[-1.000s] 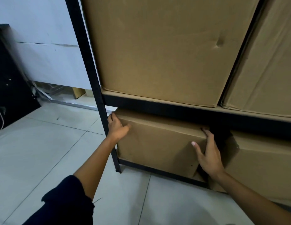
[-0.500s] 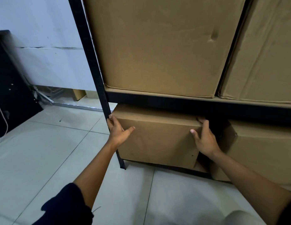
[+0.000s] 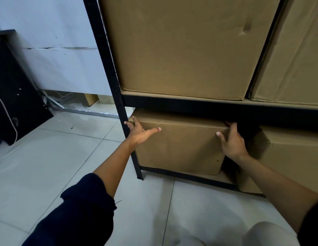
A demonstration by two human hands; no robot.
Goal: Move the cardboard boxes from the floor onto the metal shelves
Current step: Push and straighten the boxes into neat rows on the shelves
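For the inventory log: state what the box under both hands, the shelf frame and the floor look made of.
Lower-left box: plain brown cardboard, matte, with creased edges. Shelf frame: apparently metal, painted matte black; thin straight post and beam. Floor: pale glazed tiles, likely ceramic; grout lines and soft sheen.

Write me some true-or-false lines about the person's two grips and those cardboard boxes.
1. The left grip and the right grip both touch the small box on the bottom shelf. True.
2. The upper shelf holds nothing. False: the large left box and the large right box stand on it.
3. The left grip is beside the black post. True.
4. The right grip rests on the floor tiles. False: it is at the small box's upper right corner.
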